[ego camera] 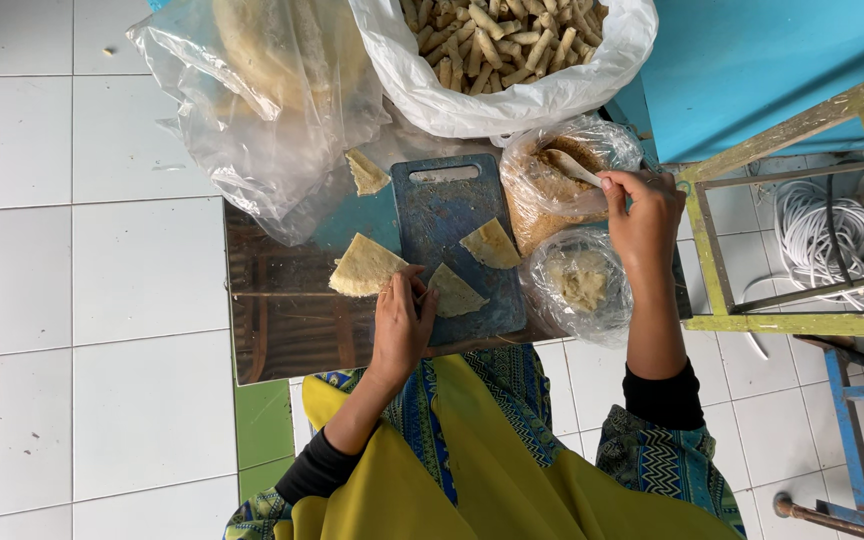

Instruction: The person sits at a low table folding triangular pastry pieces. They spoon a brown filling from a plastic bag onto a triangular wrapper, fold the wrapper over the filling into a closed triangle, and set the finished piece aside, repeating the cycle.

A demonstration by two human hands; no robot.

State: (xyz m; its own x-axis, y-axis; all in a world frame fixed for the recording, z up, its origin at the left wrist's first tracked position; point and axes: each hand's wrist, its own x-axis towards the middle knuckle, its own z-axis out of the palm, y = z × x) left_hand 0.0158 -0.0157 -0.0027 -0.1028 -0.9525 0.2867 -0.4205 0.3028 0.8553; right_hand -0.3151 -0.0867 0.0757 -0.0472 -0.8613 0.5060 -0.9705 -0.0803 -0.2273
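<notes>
Presently the right hand [642,215] grips a spoon [572,167] pointing away into the filling bag [562,190]. Left hand [400,325] fingers press flat, unclenched, on the wrapper [454,293] beside them.

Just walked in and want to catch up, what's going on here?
A seated person's left hand rests on a pale triangular pastry sheet on a blue plastic cutting board. Their right hand holds a white spoon in a clear bag of brown filling. A white bag of finished rolls sits behind.

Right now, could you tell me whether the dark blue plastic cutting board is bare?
No, the dark blue plastic cutting board carries two pale triangular wrapper pieces, one under the left hand.
</notes>
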